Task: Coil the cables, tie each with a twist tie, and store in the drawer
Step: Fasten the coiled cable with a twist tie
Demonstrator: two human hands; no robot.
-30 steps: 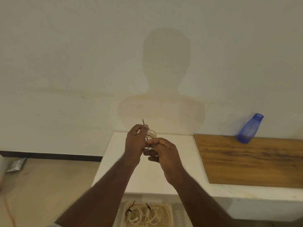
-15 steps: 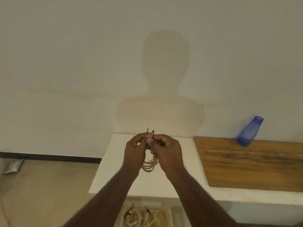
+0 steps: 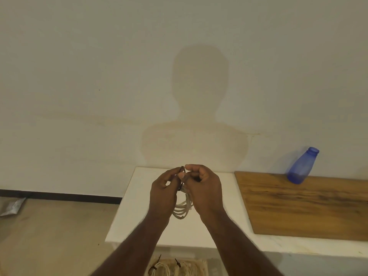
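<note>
Above the white counter [image 3: 131, 216], both my hands hold a coiled white cable [image 3: 182, 209] whose loops hang down between them. A black twist tie [image 3: 182, 179] runs around the coil's top. My left hand [image 3: 164, 193] pinches the tie at its upper end. My right hand [image 3: 203, 188] has fingers curled over the coil and tie from the right. Below the counter's front edge, the open drawer [image 3: 203, 265] holds two coiled white cables [image 3: 169, 268], each bound with a black tie.
A wooden board [image 3: 302, 206] lies on the counter's right part, with a blue bottle [image 3: 301, 166] at its back edge by the wall. To the left the floor drops away, and a crumpled silver wrapper [image 3: 12, 206] lies near the baseboard.
The coil has swung down from above my hands and now hangs below them. My hands closed together, and the tie ends that stuck up are now bent down between my fingertips.
</note>
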